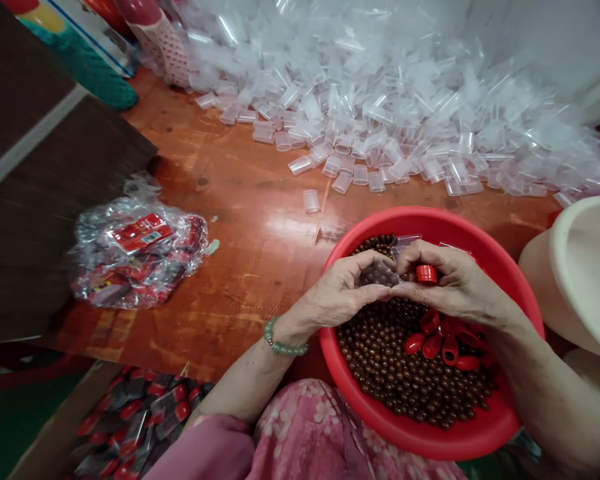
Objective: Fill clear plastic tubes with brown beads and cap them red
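Note:
Above a red basin [430, 445], my left hand [336, 293] grips a clear plastic case [378, 273] with small brown balls showing through it. My right hand [457, 283] has a red cap [427, 275] between its curled fingers, and its thumb and fingertips meet the near end of the case. Glossy brown balls [400, 370] fill much of the basin below. On top of them, under my right hand, lies a cluster of red caps [433, 345]. Behind my hands, a few clear sleeves [405, 241] rest in the basin, partly hidden.
A large heap of clear plastic sleeves [350, 133] spreads along the back of the wooden table [250, 267]. At left lies a clear bag of red-capped packs [140, 250], beside a dark box [45, 200]. More filled cases [135, 420] sit low at left. A cream bucket [545, 267] stands right.

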A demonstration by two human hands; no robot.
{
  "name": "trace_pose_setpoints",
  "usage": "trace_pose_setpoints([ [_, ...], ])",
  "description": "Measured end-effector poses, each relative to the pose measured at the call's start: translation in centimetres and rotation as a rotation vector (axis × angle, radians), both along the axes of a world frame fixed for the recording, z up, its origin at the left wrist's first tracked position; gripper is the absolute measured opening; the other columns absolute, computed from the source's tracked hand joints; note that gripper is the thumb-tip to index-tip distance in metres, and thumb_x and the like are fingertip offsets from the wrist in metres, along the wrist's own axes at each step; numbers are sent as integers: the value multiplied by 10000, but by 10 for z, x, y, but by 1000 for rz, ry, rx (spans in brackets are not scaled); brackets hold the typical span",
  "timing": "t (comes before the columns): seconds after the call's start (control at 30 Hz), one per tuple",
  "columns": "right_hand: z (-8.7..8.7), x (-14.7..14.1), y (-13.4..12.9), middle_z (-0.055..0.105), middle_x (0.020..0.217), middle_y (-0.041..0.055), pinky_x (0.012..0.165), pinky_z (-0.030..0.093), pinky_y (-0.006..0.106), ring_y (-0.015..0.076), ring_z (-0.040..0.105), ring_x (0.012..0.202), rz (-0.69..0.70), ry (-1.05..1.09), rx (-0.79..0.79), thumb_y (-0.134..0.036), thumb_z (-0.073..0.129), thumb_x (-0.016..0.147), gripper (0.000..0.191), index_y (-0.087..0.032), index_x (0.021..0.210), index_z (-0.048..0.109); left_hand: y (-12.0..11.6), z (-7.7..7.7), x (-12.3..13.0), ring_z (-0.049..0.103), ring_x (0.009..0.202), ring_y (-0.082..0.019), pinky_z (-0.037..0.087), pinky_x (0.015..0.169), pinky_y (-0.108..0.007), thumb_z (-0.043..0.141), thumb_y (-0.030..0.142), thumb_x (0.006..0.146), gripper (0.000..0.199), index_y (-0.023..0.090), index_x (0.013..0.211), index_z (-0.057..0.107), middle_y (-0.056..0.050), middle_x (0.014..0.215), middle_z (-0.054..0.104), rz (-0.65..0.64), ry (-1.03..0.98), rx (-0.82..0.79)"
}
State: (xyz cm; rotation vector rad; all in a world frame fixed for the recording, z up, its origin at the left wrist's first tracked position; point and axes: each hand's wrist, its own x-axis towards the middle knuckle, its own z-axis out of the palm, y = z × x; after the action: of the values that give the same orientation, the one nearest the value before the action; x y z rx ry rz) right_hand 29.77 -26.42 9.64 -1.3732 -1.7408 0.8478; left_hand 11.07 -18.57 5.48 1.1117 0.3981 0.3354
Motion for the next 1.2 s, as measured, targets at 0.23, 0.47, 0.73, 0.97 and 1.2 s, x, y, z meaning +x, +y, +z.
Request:
trace_pose_setpoints([
  [0.23, 2, 2, 0, 547, 693, -42, 570, 412, 199, 86, 490, 605, -53, 80, -68, -276, 765, 835, 206, -191, 768, 590, 2, 4, 1, 603, 815, -119, 479, 817, -261, 729, 189, 790, 229, 168, 1005, 653, -11, 911, 671, 19, -35, -57],
  [0.47, 10, 10, -10, 627, 828, -19, 626, 467, 218, 108, 561, 677, -47, 74, -66, -346, 830, 781, 292, -225, 985, 661, 2, 4, -1, 667, 861, -139, 532, 825, -275, 819, 223, 740, 335, 172, 1032, 663, -28, 942, 707, 121, -137, -217],
  [0.73, 1, 17, -16, 582, 823, -5, 620, 466, 230, 127, 535, 704, -237, 322, -376, -510, 523, 989, 336, -273, 1199, 635, 0, 15, -6, 690, 864, -130, 535, 864, -270, 756, 198, 805, 223, 172, 1009, 671, -30, 937, 734, 113, -112, -71],
  [0.97, 5, 9, -4, 697, 844, -1, 662, 530, 223, 126, 645, 738, -389, 702, -236, -443, 801, 803, 270, -267, 998, 737, 1, 21, 3, 703, 871, -145, 549, 819, -270, 739, 225, 811, 222, 163, 998, 636, -48, 945, 736, 48, -27, -103],
  [1.2, 4, 11, 4, 749, 768, 2, 594, 554, 242, 134, 662, 625, -494, 735, -155, -450, 897, 669, 342, -258, 882, 710, 0, 21, 13, 653, 824, -124, 514, 782, -268, 766, 235, 754, 252, 161, 936, 606, -33, 943, 698, 222, 56, -13],
])
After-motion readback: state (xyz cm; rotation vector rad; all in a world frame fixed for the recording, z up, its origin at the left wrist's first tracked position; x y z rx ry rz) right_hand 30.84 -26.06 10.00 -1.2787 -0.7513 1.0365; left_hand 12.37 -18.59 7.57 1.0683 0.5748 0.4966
